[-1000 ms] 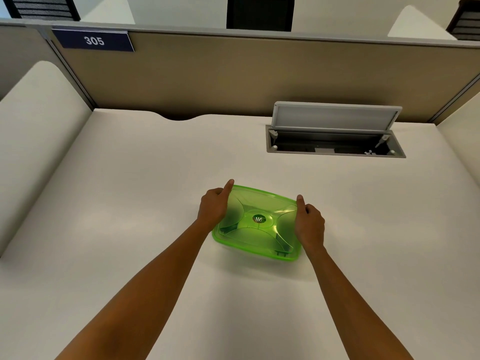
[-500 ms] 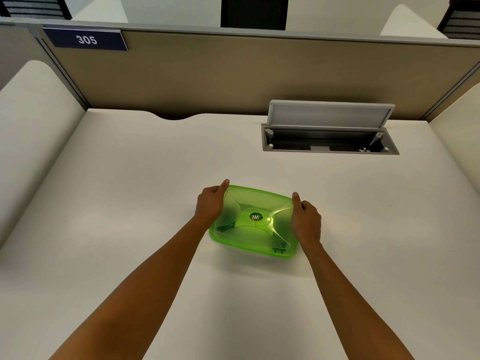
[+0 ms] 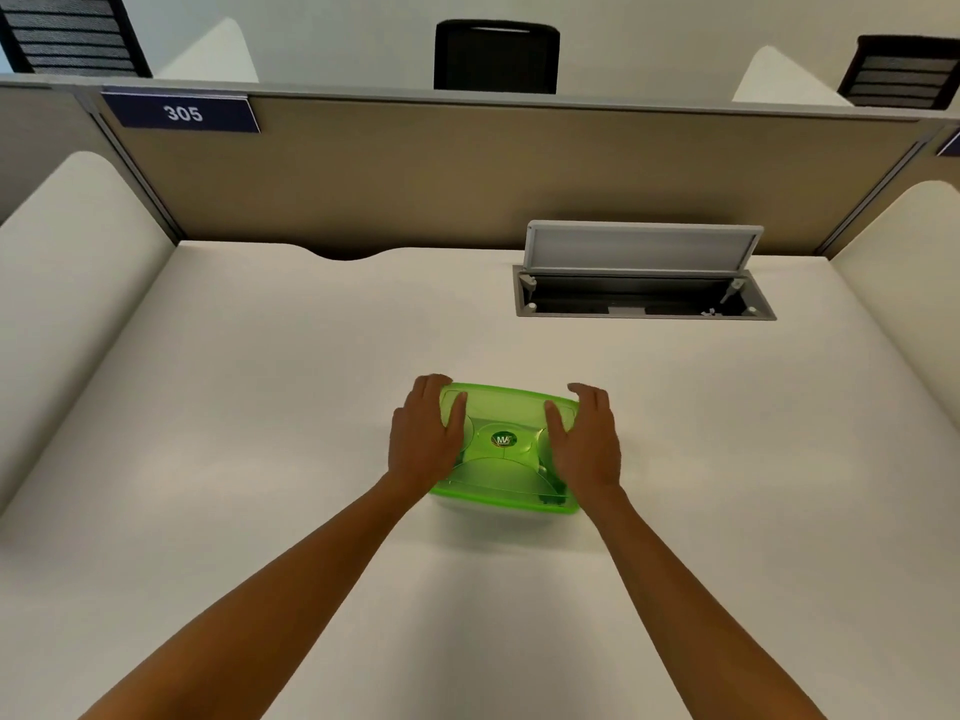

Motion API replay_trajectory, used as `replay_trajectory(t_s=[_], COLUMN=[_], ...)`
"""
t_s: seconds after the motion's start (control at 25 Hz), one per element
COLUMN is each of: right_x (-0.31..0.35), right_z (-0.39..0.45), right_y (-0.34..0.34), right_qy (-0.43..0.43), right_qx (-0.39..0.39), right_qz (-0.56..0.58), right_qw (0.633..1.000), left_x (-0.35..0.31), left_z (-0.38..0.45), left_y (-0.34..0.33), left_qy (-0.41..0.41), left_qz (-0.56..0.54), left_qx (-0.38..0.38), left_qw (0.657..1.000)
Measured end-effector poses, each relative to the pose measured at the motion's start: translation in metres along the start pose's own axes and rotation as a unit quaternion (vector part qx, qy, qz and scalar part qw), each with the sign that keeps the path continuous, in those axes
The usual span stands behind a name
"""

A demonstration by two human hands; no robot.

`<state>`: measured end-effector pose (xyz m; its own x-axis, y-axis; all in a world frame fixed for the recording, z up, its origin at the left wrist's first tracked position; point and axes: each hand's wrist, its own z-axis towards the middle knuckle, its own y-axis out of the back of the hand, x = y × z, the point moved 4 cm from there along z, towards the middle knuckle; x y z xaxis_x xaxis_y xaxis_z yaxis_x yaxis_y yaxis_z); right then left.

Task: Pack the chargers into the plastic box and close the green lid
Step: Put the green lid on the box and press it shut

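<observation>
The translucent green lid (image 3: 506,462) sits on the clear plastic box (image 3: 496,516) in the middle of the white desk (image 3: 249,407). My left hand (image 3: 423,439) lies flat on the lid's left side, fingers stretched toward its far edge. My right hand (image 3: 587,444) lies flat on the lid's right side in the same way. Neither hand grips anything. A dark shape (image 3: 550,493) shows faintly through the lid near its front right corner. The chargers themselves cannot be made out.
A cable hatch (image 3: 644,298) with its flap raised is set into the desk at the back right. A tan partition (image 3: 467,174) closes the back, with a "305" sign (image 3: 182,113). Curved white side panels stand left and right.
Both hands have moved from gripping the box's left and right sides to lying flat on top of the lid. The view has tilted slightly.
</observation>
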<state>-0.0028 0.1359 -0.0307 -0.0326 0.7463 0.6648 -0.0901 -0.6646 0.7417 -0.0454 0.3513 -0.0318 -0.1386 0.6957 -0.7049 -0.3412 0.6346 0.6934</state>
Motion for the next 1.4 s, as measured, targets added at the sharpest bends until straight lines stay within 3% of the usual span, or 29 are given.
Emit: replay_trajectory(t_s=[0.08, 0.24, 0.56, 0.72, 0.84, 0.96, 1.16, 1.4], right_x=[0.001, -0.001, -0.001, -0.003, -0.002, -0.003, -0.017, -0.020], right_z=[-0.016, -0.029, -0.019, -0.017, -0.018, -0.021, -0.044, -0.054], right_y=[-0.010, -0.013, -0.013, -0.013, -0.015, -0.014, -0.003, -0.001], right_qy=[0.020, 0.013, 0.013, 0.020, 0.019, 0.011, -0.068, -0.084], right_qx=[0.037, 0.058, 0.068, 0.068, 0.080, 0.081, -0.042, -0.063], right_qz=[-0.015, -0.006, -0.045, -0.095, -0.094, -0.024, 0.118, 0.137], right_qw=[0.999, 0.998, 0.997, 0.993, 0.992, 0.996, 0.990, 0.985], left_x=[0.004, 0.008, 0.003, 0.003, 0.002, 0.005, 0.014, 0.020], left_z=[-0.014, -0.026, -0.023, -0.024, -0.025, -0.029, -0.036, -0.040], left_y=[-0.005, -0.004, -0.006, -0.010, -0.009, -0.007, -0.005, -0.004], left_qy=[-0.001, 0.012, -0.007, 0.006, 0.015, 0.048, 0.123, 0.145], left_qz=[-0.005, -0.015, 0.149, 0.177, 0.149, 0.108, 0.064, -0.098], left_qx=[0.037, 0.043, 0.040, 0.062, 0.059, 0.046, 0.009, -0.027], left_qw=[0.999, 0.999, 0.988, 0.982, 0.987, 0.992, 0.990, 0.984])
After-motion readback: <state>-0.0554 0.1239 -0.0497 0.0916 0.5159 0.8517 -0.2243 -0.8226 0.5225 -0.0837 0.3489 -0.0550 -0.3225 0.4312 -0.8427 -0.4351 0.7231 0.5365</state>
